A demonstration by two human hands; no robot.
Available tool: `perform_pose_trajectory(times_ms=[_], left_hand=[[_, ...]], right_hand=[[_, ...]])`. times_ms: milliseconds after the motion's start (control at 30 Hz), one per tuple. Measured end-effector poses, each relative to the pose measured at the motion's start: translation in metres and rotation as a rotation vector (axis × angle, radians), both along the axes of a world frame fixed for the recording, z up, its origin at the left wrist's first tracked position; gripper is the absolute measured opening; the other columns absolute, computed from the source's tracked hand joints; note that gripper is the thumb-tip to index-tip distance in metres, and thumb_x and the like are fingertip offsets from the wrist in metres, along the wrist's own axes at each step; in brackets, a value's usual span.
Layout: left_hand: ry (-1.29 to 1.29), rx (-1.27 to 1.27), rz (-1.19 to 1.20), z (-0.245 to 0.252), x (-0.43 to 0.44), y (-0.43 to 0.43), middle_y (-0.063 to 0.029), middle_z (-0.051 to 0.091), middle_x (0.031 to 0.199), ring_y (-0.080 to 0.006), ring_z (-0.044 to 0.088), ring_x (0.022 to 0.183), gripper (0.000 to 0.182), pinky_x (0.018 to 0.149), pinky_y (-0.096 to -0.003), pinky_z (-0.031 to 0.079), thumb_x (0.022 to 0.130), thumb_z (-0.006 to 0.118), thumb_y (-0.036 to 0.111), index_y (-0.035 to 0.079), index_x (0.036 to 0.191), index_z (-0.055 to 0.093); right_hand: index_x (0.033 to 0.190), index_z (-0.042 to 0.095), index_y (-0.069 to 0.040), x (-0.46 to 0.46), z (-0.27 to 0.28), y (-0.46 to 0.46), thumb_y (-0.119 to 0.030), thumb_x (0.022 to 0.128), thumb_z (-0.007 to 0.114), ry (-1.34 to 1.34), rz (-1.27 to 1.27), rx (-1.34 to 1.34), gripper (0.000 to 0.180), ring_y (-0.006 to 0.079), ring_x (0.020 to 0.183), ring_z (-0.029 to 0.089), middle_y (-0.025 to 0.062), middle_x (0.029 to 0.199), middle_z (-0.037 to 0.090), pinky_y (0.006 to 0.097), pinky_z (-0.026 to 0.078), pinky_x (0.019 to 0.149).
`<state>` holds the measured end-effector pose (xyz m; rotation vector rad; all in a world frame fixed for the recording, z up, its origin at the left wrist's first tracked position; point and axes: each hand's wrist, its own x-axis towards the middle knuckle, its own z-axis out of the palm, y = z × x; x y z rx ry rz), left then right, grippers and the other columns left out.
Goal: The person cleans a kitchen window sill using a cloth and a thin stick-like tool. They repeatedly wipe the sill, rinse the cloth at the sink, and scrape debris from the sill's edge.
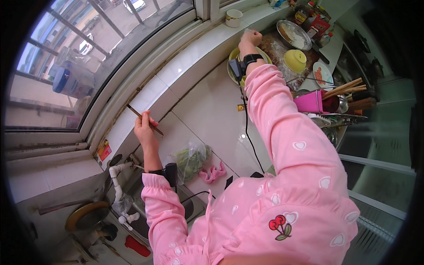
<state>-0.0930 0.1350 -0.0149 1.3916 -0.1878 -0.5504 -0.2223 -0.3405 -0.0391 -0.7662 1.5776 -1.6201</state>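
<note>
My left hand [145, 128] grips a slim, dark wooden stick, likely a chopstick or a pair [135, 111], above the tiled window ledge [145, 92]. Stretched out to the far end of the counter, my right hand [253, 38] is curled above a yellow bowl [233, 63]. Something pale and translucent shows at its fingers, too small to name. My forearm and wrist strap cover much of that bowl and what is in it. Close by, a floury board [275, 43] bears an upturned yellow bowl [294, 61] and a metal dish of flour [296, 36].
A white cup [234, 18] stands on the ledge. Bottles [301, 16], a knife [320, 55], a plate of orange-red pieces [322, 75] and a pink utensil holder [309, 102] line the right. Bagged greens [192, 160] lie near the sink [135, 198]. A black cable [246, 132] hangs from my right wrist.
</note>
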Motion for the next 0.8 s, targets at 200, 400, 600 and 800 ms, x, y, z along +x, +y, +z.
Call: perform_pose_trajectory(times_ms=[200, 400, 600, 800], left_hand=[[-0.001, 0.017, 0.007, 0.0, -0.002, -0.002, 0.0021, 0.052, 0.068, -0.007, 0.05, 0.059, 0.019, 0.057, -0.0226, 0.044, 0.097, 0.054, 0.021, 0.005, 0.099, 0.063], [-0.002, 0.015, 0.009, 0.003, -0.004, -0.001, 0.0019, 0.052, 0.068, -0.0068, 0.049, 0.059, 0.019, 0.057, -0.0224, 0.044, 0.096, 0.055, 0.021, 0.004, 0.098, 0.063], [-0.089, 0.082, 0.037, -0.003, -0.004, 0.011, 0.0008, 0.053, 0.065, -0.009, 0.05, 0.056, 0.019, 0.054, -0.0246, 0.04, 0.091, 0.06, 0.022, 0.003, 0.091, 0.063], [-0.045, -0.013, 0.404, -0.004, 0.014, 0.07, -0.0035, 0.063, 0.087, -0.01, 0.058, 0.069, 0.022, 0.062, -0.0248, 0.05, 0.095, 0.053, 0.019, 0.001, 0.1, 0.063]], right_hand=[[0.087, 0.064, 0.0, 0.011, -0.013, -0.009, -0.009, 0.084, 0.053, 0.368, 0.188, -0.303, 0.014, 0.0366, 0.086, 0.061, 0.0197, 0.094, 0.065, 0.0435, 0.048, 0.08], [0.085, 0.066, -0.003, 0.029, -0.027, 0.064, -0.016, 0.086, 0.052, 0.848, 0.541, -0.831, 0.019, 0.0356, 0.092, 0.059, 0.0165, 0.094, 0.065, 0.0448, 0.046, 0.082], [0.093, 0.065, -0.003, 0.079, -0.012, 0.196, -0.02, 0.088, 0.052, 0.882, 1.019, -1.08, 0.022, 0.0339, 0.096, 0.058, 0.0147, 0.099, 0.065, 0.0429, 0.046, 0.087], [0.108, 0.061, -0.003, 0.133, -0.011, 0.368, -0.019, 0.087, 0.056, 0.799, 1.431, -1.186, 0.027, 0.0317, 0.113, 0.054, 0.015, 0.118, 0.061, 0.0396, 0.043, 0.098]])
